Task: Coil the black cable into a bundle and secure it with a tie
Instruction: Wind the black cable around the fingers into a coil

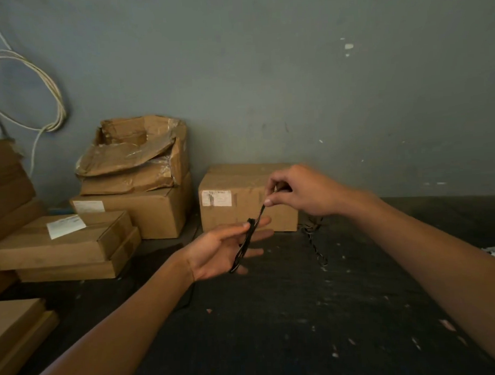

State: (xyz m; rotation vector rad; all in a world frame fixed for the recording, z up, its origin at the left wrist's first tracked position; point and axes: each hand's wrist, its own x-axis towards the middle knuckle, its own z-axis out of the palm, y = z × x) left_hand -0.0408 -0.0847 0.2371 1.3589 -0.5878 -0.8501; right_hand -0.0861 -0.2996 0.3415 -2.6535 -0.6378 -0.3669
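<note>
A thin bundle of black cable [244, 245] lies across the palm of my left hand [223, 248], pinned near its top by the thumb against the fingers. From the top of the bundle a short black strand [260, 212] runs up and to the right. My right hand [299, 191] pinches the end of that strand between thumb and fingertips, a little above and right of the left hand. Both hands hover over the dark table [301, 311]. Whether the strand is a tie or the cable's own end I cannot tell.
A shut cardboard box [232, 199] stands right behind the hands. More boxes [129, 208] are stacked at the left, one torn open. A twisted cord [315, 241] lies on the table beside the box. White cable loops [41, 90] hang on the wall.
</note>
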